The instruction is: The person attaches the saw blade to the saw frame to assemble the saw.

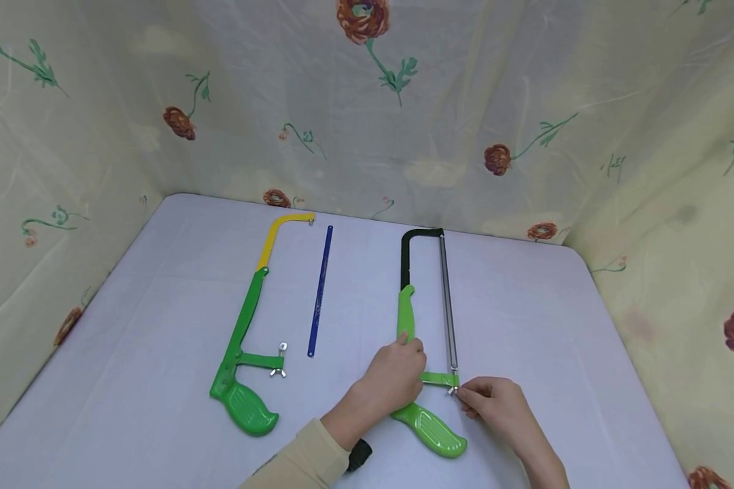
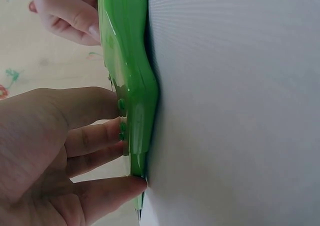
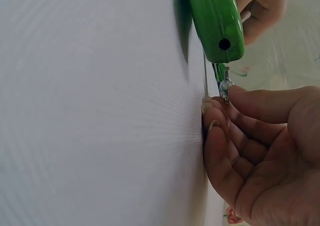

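While over cloth (image 1: 532, 319) amid floral drapes (image 1: 440, 136), left fingers (image 2: 95, 137) round hacksaw (image 1: 406, 312), right fingers (image 3: 220, 158) round wingnut (image 3: 226, 87)

The bench (image 1: 538, 312) leaves room at frame right. Just right of centre, the light-green saw (image 1: 406, 314), apparently low-lying, blocks passage.

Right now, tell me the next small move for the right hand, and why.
Probably give the wing nut a small turn: the right hand pinches it, the left hand holds the saw frame, and the gray blade meets it at both ends.
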{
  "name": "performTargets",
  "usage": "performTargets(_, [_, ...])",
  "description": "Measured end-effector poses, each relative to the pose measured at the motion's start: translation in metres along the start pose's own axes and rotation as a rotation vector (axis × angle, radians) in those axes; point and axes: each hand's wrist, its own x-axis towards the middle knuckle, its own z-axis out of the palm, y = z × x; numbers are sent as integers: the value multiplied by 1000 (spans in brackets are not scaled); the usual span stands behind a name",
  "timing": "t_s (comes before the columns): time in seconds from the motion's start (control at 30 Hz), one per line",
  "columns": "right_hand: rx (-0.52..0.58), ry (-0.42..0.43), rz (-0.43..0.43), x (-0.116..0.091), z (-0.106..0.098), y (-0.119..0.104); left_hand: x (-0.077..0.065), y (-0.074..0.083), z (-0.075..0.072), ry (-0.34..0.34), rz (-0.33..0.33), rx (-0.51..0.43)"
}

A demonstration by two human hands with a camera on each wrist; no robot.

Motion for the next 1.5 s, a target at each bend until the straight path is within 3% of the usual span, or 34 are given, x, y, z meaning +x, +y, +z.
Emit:
performTargets(1.0, [-93, 2, -69, -1, 2, -1, -1, -1, 0, 22, -3, -28])
performTargets(1.5, [-58, -14, -23, -2, 3, -3, -1, 0, 0, 14, -12, -22])
